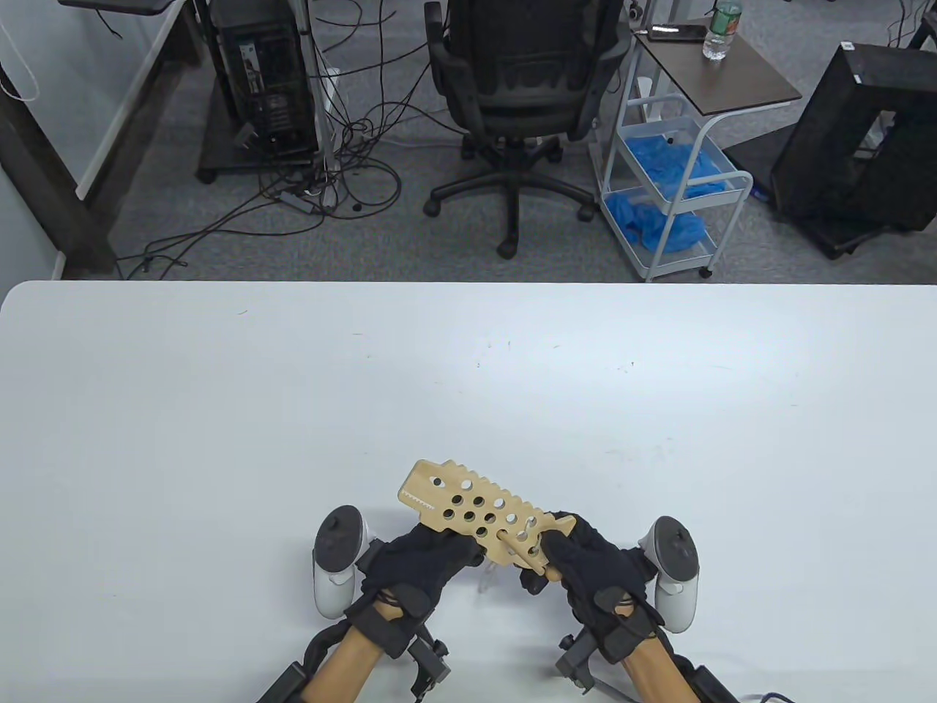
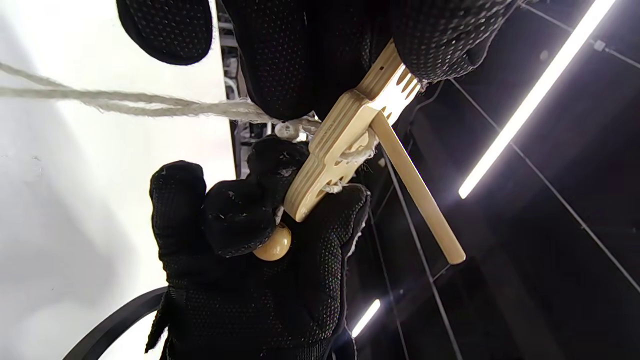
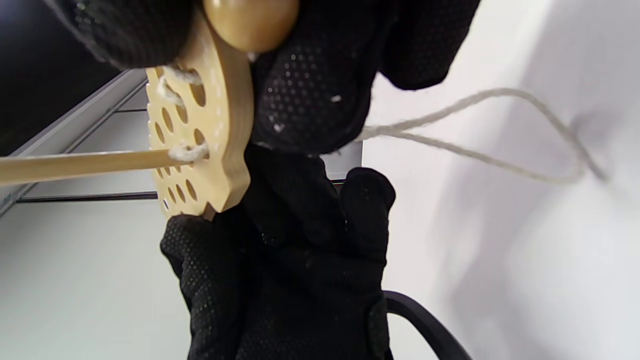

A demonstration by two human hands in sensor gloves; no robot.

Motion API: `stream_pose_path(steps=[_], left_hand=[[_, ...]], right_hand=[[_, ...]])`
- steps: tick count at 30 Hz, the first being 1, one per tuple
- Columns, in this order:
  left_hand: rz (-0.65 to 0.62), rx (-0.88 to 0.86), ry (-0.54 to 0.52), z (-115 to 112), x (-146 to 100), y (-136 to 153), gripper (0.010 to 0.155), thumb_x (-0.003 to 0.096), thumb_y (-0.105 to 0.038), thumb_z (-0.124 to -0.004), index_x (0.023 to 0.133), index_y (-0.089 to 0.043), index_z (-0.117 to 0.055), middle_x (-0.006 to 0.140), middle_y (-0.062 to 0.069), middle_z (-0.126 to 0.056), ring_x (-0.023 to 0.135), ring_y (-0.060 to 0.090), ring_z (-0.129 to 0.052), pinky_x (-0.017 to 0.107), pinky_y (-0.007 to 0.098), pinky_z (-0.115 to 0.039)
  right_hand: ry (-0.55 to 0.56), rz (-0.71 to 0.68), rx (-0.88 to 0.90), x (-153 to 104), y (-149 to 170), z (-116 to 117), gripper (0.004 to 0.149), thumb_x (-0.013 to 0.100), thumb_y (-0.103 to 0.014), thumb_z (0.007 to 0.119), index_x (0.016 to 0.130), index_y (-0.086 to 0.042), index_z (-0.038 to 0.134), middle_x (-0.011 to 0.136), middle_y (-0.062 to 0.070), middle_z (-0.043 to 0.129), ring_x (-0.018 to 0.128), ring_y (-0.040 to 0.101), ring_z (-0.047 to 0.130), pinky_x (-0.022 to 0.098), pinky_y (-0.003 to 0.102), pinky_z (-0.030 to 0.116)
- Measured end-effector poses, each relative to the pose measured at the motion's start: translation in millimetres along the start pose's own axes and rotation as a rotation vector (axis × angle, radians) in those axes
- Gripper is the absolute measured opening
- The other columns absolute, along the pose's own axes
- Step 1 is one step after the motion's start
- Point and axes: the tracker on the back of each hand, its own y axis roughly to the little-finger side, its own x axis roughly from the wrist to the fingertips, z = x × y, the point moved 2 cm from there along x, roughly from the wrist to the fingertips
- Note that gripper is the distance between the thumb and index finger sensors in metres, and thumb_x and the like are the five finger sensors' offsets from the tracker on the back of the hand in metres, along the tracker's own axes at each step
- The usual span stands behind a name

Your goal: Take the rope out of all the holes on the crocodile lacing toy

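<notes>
The wooden crocodile lacing toy (image 1: 468,505) is held above the table near its front edge, snout pointing far-left. My left hand (image 1: 439,545) grips its near middle from below. My right hand (image 1: 560,545) grips the tail end. A wooden needle stick (image 1: 516,549) pokes out of a hole near the tail. In the right wrist view the stick (image 3: 75,165) meets the toy (image 3: 200,125) where white rope threads several holes. A wooden bead (image 3: 250,20) sits against my right fingers. A rope loop (image 3: 500,135) hangs onto the table. The left wrist view shows rope (image 2: 125,102) trailing away.
The white table (image 1: 468,381) stretches wide around the hands. Beyond its far edge stand an office chair (image 1: 523,95), a white cart (image 1: 673,183) and computer towers on the floor.
</notes>
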Motion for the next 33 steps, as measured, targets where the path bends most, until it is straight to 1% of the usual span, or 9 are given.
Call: stream_pose_path(steps=[4, 7, 10, 14, 17, 23, 24, 28, 33], left_hand=[[0.009, 0.013, -0.015, 2, 0, -1, 0.064, 0.0520, -0.044, -0.074, 0.112, -0.031, -0.056, 0.101, -0.005, -0.090, 0.088, 0.021, -0.088, 0.068, 0.059, -0.070], [0.030, 0.030, -0.021, 1, 0, 1, 0.063, 0.0526, -0.042, -0.072, 0.112, -0.029, -0.056, 0.101, -0.004, -0.089, 0.088, 0.022, -0.088, 0.068, 0.059, -0.070], [0.053, 0.030, 0.001, -1, 0, 3, 0.065, 0.0533, -0.046, -0.070, 0.113, -0.026, -0.054, 0.102, -0.001, -0.087, 0.089, 0.024, -0.086, 0.068, 0.060, -0.068], [0.110, 0.155, 0.044, -6, 1, 4, 0.071, 0.0516, -0.051, -0.072, 0.114, -0.024, -0.052, 0.105, 0.003, -0.083, 0.090, 0.028, -0.083, 0.067, 0.063, -0.067], [0.118, 0.199, 0.031, -7, 0, 3, 0.073, 0.0502, -0.054, -0.073, 0.114, -0.024, -0.054, 0.104, 0.005, -0.085, 0.089, 0.029, -0.084, 0.066, 0.063, -0.067], [0.102, 0.370, 0.009, -9, 0, -3, 0.070, 0.0465, -0.048, -0.082, 0.110, -0.024, -0.063, 0.097, 0.003, -0.091, 0.085, 0.029, -0.088, 0.065, 0.064, -0.068], [0.098, 0.400, 0.009, -9, 0, -4, 0.070, 0.0448, -0.042, -0.087, 0.109, -0.024, -0.065, 0.095, 0.002, -0.093, 0.083, 0.028, -0.089, 0.065, 0.063, -0.069], [0.082, 0.501, -0.013, -12, -1, -9, 0.063, 0.0440, -0.038, -0.089, 0.104, -0.026, -0.072, 0.085, -0.003, -0.099, 0.075, 0.023, -0.095, 0.064, 0.060, -0.072], [0.064, 0.598, -0.047, -12, -2, -14, 0.061, 0.0437, -0.036, -0.089, 0.102, -0.025, -0.075, 0.082, -0.003, -0.101, 0.072, 0.023, -0.097, 0.063, 0.060, -0.074]], right_hand=[[0.016, -0.042, -0.115, -1, -8, 1, 0.047, 0.046, -0.045, 0.082, 0.086, -0.023, 0.071, 0.077, 0.002, 0.093, 0.049, 0.020, 0.101, 0.061, 0.053, 0.075], [0.072, -0.060, -0.180, -4, -13, -1, 0.046, 0.046, -0.044, 0.081, 0.087, -0.024, 0.072, 0.077, 0.003, 0.094, 0.049, 0.020, 0.101, 0.060, 0.053, 0.075], [0.095, -0.086, -0.220, -6, -17, -2, 0.045, 0.046, -0.044, 0.081, 0.087, -0.028, 0.073, 0.079, 0.003, 0.093, 0.050, 0.020, 0.101, 0.061, 0.052, 0.075], [0.116, -0.119, -0.264, -7, -23, -2, 0.044, 0.046, -0.044, 0.081, 0.087, -0.029, 0.075, 0.079, 0.004, 0.092, 0.050, 0.021, 0.100, 0.061, 0.053, 0.074], [0.121, -0.134, -0.291, -8, -25, -1, 0.044, 0.045, -0.044, 0.082, 0.087, -0.030, 0.075, 0.080, 0.004, 0.092, 0.051, 0.021, 0.100, 0.062, 0.053, 0.074], [0.121, -0.145, -0.290, -9, -26, 0, 0.044, 0.045, -0.045, 0.082, 0.087, -0.030, 0.075, 0.080, 0.003, 0.092, 0.051, 0.020, 0.100, 0.062, 0.053, 0.074], [0.121, -0.146, -0.290, -9, -26, 0, 0.044, 0.045, -0.045, 0.081, 0.087, -0.030, 0.075, 0.080, 0.003, 0.092, 0.051, 0.020, 0.100, 0.062, 0.052, 0.074], [0.123, -0.148, -0.285, -10, -27, 0, 0.044, 0.045, -0.045, 0.082, 0.087, -0.030, 0.075, 0.079, 0.003, 0.092, 0.051, 0.020, 0.100, 0.062, 0.052, 0.074], [0.149, -0.131, -0.282, -9, -25, -2, 0.045, 0.046, -0.044, 0.080, 0.087, -0.026, 0.074, 0.078, 0.003, 0.093, 0.049, 0.020, 0.101, 0.061, 0.052, 0.075]])
